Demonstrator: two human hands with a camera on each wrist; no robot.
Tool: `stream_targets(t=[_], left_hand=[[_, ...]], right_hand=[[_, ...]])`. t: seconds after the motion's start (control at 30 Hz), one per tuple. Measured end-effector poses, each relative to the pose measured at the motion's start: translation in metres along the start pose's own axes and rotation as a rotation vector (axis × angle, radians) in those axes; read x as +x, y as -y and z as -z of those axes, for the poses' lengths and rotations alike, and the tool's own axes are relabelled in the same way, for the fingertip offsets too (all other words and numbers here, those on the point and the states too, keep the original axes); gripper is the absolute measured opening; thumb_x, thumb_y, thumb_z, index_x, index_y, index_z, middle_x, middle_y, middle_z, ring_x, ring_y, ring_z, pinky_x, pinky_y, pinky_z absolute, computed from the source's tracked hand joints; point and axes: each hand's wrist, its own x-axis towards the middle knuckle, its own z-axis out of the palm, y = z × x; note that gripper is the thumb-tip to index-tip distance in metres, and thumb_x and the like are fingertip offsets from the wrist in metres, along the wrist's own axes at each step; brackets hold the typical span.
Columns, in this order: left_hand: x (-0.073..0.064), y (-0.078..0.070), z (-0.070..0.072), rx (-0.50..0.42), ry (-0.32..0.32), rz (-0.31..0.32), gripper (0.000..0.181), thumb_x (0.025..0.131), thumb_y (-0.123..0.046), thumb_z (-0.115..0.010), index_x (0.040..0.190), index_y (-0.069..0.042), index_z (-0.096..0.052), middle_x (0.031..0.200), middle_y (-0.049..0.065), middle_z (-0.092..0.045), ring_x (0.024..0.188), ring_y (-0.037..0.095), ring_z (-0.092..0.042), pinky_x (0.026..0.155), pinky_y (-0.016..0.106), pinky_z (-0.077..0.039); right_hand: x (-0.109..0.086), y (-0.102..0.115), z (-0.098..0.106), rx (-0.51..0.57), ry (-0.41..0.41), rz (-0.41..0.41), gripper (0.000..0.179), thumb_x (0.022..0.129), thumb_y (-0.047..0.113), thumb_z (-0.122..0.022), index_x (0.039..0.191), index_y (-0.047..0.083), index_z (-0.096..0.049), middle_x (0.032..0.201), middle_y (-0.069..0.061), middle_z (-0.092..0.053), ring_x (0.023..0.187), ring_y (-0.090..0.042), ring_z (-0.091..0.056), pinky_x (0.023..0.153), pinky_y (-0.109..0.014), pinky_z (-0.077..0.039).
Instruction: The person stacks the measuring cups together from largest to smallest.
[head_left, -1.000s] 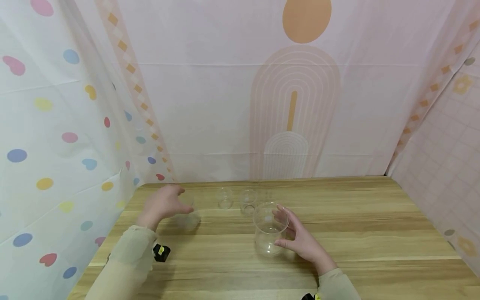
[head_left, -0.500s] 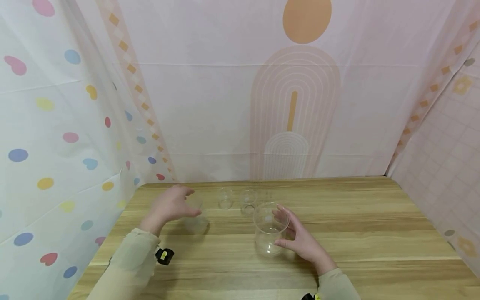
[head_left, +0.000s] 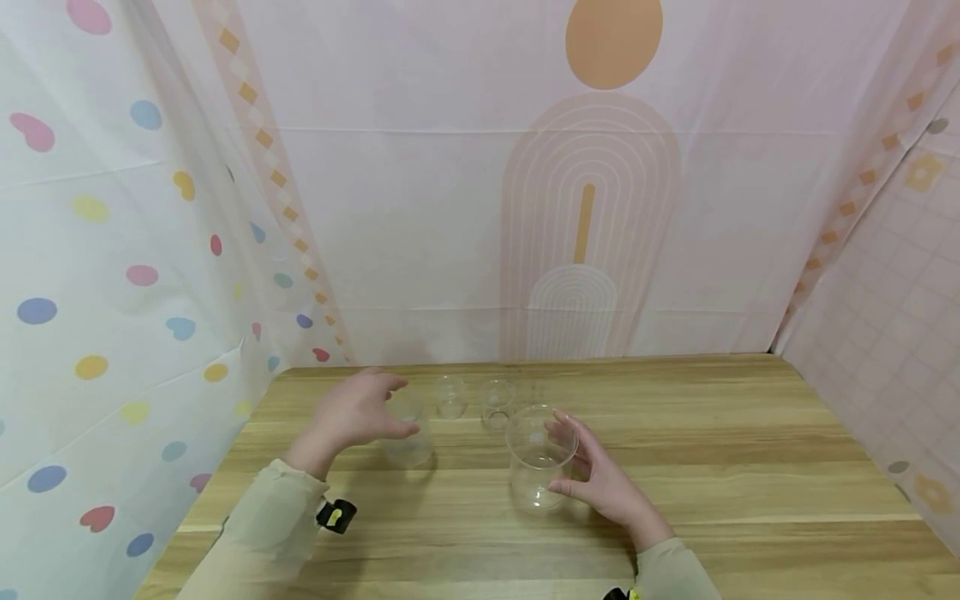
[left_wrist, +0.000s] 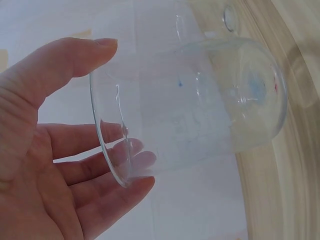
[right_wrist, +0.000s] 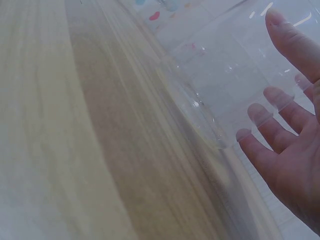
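A clear flared glass cup [head_left: 408,448] was held near its rim between the thumb and fingers of the left hand [head_left: 356,412], over the left part of the wooden table [head_left: 735,475]; whether its base was touched by the wood could not be told. A second flared cup [head_left: 536,482], upright nearer the middle, was clasped from its side by the right hand [head_left: 600,482], and two small glasses [head_left: 497,404] were seen behind, between the hands

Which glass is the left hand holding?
The leftmost glass, which the left hand grips by its rim. The right hand holds a different glass, and the smaller glasses behind stand untouched.
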Motion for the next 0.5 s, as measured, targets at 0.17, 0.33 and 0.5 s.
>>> stream_targets(t=[0.17,0.33,0.5], left_hand=[[-0.001,-0.011,0.003,0.002,-0.015,-0.025,0.067,0.072,-0.044,-0.081,0.126,-0.006,-0.065,0.122,0.011,-0.065,0.102,0.028,-0.064,0.079,0.048,-0.053],[0.0,-0.021,0.004,-0.002,-0.017,-0.044,0.066,0.072,-0.042,-0.081,0.127,-0.008,-0.066,0.123,0.011,-0.064,0.102,0.027,-0.064,0.077,0.048,-0.053],[0.001,-0.032,0.006,-0.006,-0.016,-0.068,0.067,0.072,-0.043,-0.081,0.128,-0.01,-0.065,0.123,0.009,-0.064,0.102,0.026,-0.064,0.077,0.048,-0.053]], right_hand=[[0.0,0.0,0.001,0.013,0.005,0.0,0.096,0.08,-0.002,-0.077,0.157,0.009,-0.02,0.153,-0.025,-0.033,0.136,-0.047,-0.036,0.108,-0.053,-0.032],[0.0,-0.001,0.001,0.01,0.007,0.009,0.096,0.081,-0.003,-0.076,0.157,0.009,-0.02,0.153,-0.025,-0.033,0.137,-0.047,-0.035,0.108,-0.053,-0.032],[0.0,-0.002,0.002,0.003,0.008,0.012,0.095,0.081,-0.002,-0.076,0.157,0.01,-0.02,0.153,-0.024,-0.034,0.138,-0.045,-0.034,0.108,-0.052,-0.031]])
